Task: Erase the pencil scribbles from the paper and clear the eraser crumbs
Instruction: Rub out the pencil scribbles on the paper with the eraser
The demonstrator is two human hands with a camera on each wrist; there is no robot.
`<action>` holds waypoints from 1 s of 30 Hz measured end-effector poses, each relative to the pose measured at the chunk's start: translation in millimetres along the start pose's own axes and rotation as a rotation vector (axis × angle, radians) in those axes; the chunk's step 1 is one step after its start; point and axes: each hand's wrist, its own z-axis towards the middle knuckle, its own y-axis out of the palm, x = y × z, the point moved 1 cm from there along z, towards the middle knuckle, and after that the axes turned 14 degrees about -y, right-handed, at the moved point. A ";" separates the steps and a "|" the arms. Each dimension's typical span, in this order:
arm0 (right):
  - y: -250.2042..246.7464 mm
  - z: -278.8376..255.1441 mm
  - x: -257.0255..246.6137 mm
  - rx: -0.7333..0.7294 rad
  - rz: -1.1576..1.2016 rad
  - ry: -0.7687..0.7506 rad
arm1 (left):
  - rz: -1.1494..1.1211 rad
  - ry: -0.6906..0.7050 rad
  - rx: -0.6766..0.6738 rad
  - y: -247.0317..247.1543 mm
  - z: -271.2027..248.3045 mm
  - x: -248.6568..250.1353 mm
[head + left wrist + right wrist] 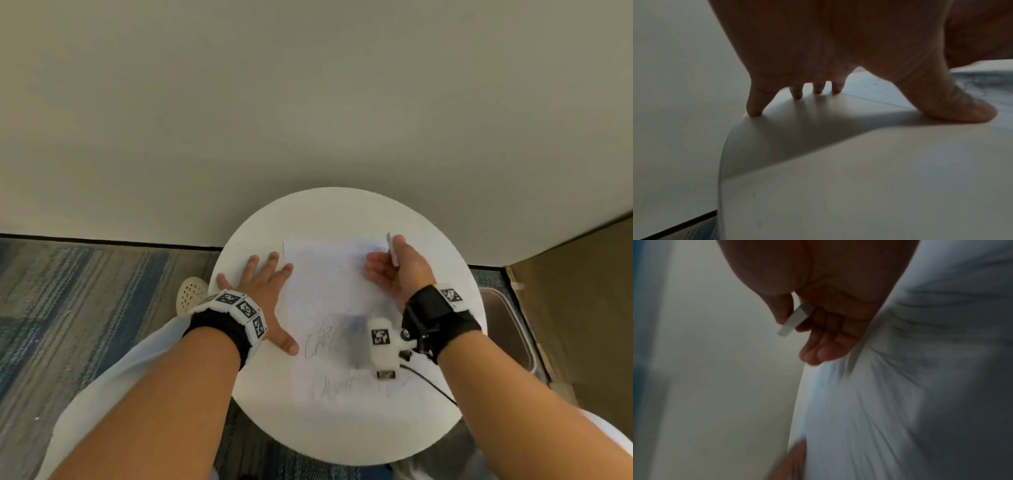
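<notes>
A white sheet of paper [322, 298] lies on a round white table [342, 212]. Pencil scribbles [329, 337] cover its near half, and faint marks sit near the far right corner. My left hand [263, 291] lies flat with spread fingers on the table at the paper's left edge, the thumb [962, 107] on the sheet. My right hand [394, 267] hovers over the paper's far right part, palm turned left, and pinches a thin white eraser [392, 248] between thumb and fingers. The right wrist view shows the eraser [793, 321] sticking out past the thumb. I cannot make out crumbs.
The table stands against a pale wall [308, 102]. Striped blue carpet [85, 291] lies to the left, with a perforated white shoe [190, 296] near the table's edge. A brown cardboard box [582, 291] stands at the right. A black cable [431, 383] trails from the right wrist camera.
</notes>
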 end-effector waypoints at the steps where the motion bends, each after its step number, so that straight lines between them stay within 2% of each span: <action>1: 6.9 -19.2 9.6 -0.098 -0.138 -0.019 | -0.012 -0.005 0.004 -1.9 1.8 -1.5; 3: 12.4 -52.6 31.6 -0.324 -0.564 -0.122 | -0.045 -0.015 0.025 -7.4 6.6 -5.8; 4: 12.5 -60.7 38.3 -0.392 -0.767 -0.194 | -0.057 -0.016 0.045 -10.9 8.3 -8.0; 6: 13.8 -62.3 41.4 -0.421 -0.956 -0.265 | -0.067 0.008 0.074 -15.7 5.8 -9.0; 9: 20.7 -51.5 35.5 -0.439 -0.955 -0.216 | -0.045 0.083 0.084 -10.4 -6.8 -1.0; 12: 27.8 -48.8 33.8 -0.467 -1.036 -0.212 | 0.078 0.134 0.044 4.9 -14.3 4.4; 18: 54.1 -48.1 17.3 -0.707 -1.381 -0.227 | 0.087 0.133 0.067 13.0 -10.3 2.5; 23: 60.1 -41.3 13.8 -0.742 -1.455 -0.183 | 0.075 0.124 0.082 18.4 -8.1 3.1; 27: 56.2 -54.4 18.7 -0.756 -1.475 -0.222 | 0.074 0.120 0.099 19.9 -7.8 6.1; 30: 60.5 -68.5 29.4 -0.930 -1.547 -0.216 | 0.065 0.120 0.098 20.0 -6.7 6.7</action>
